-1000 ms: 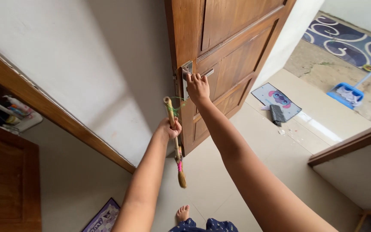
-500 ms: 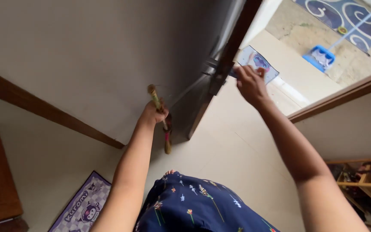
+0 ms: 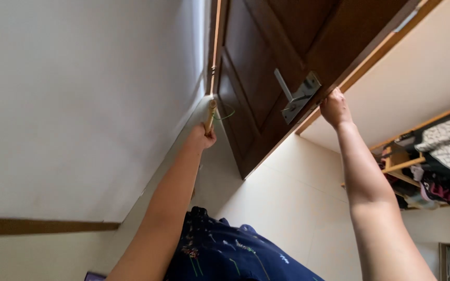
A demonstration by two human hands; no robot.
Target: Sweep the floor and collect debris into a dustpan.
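While one door [image 3: 266,67] stands ajar, the right hand [image 3: 334,106] grips its edge at two o'clock, beside one metal handle [image 3: 295,93]. At ten o'clock the left hand [image 3: 202,138] is fisted around one stick [image 3: 211,112].

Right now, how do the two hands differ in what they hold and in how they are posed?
The left hand is closed around a thin bamboo stick; the right hand presses the wooden door's edge, holding nothing. The left hand sits lower, near the white wall; the right is higher, beside the metal handle. Both arms are outstretched.
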